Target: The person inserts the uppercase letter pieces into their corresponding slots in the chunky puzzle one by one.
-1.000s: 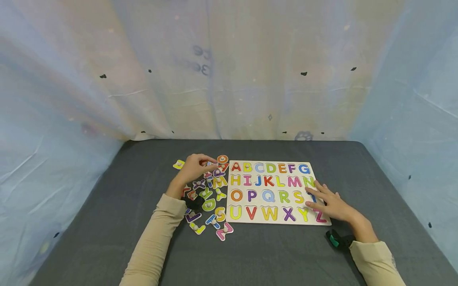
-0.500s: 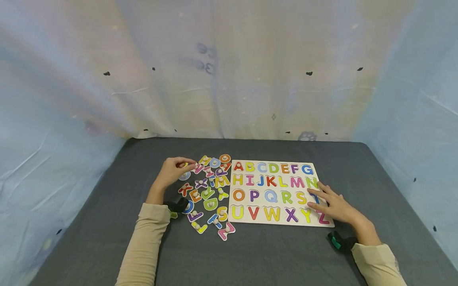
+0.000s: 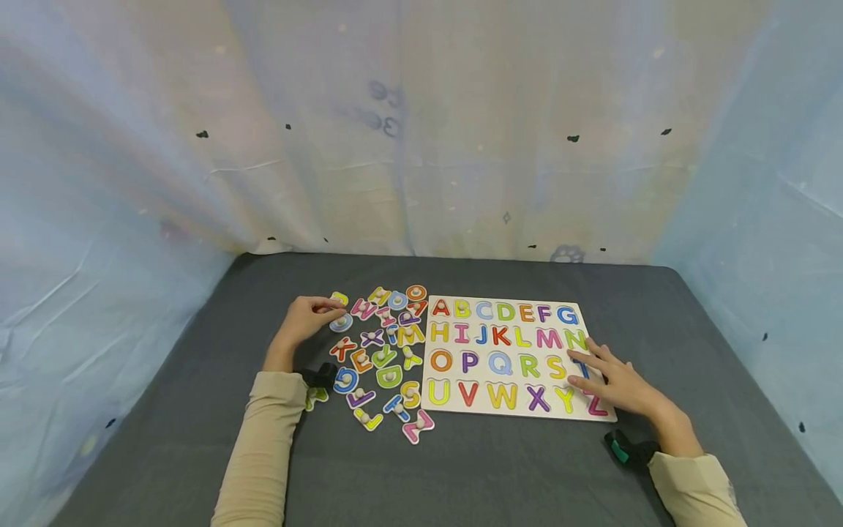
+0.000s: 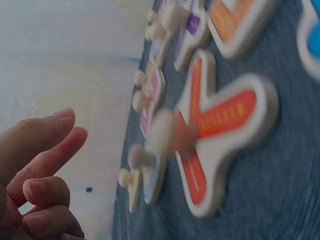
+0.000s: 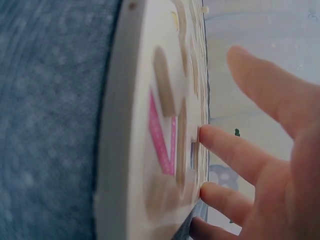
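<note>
Left hand (image 3: pixel 304 322) farther left, alphabet board (image 3: pixel 484 363) under right hand (image 3: pixel 622 383)

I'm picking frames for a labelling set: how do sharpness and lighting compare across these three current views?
Head view: evenly lit, the letter board sharp enough to read; left wrist view: dimmer, the red letter piece slightly soft and its knob blurred; right wrist view: also dim, the board's pink letter squeezed by a steep angle, the dark cloth soft.

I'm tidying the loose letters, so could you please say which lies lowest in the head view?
The pink Z, just off the lower left corner of the alphabet board; the other loose letters, including the yellow L, sit higher.
</note>
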Tool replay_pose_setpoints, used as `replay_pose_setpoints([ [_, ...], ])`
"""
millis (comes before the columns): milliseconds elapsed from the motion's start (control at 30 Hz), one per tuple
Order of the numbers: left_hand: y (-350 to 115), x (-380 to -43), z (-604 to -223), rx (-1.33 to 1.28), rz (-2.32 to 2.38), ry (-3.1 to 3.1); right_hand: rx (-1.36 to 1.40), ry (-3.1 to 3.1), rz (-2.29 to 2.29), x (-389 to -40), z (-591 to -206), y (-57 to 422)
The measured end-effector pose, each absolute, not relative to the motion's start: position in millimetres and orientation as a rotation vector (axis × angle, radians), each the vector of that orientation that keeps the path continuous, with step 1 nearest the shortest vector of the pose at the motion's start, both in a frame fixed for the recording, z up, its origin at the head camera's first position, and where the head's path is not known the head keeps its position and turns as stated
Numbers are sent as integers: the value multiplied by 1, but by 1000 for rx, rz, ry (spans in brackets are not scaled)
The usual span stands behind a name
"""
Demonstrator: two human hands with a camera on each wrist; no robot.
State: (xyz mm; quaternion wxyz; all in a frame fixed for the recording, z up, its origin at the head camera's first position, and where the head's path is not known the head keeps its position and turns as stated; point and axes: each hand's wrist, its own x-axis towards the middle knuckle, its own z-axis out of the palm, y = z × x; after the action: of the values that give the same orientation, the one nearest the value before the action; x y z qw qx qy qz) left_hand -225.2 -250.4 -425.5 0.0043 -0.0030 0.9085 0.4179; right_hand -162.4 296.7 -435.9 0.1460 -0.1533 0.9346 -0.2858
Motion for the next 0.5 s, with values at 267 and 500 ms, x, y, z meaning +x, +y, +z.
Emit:
replay_pose_setpoints([
  [267,-259,-230,-433,-103,1201,2790,-438,2705,-805,-162,-435,297],
  [500,-263,-234,-441,-116,1169,2811,-425,2697,-805,-162,-435,295],
])
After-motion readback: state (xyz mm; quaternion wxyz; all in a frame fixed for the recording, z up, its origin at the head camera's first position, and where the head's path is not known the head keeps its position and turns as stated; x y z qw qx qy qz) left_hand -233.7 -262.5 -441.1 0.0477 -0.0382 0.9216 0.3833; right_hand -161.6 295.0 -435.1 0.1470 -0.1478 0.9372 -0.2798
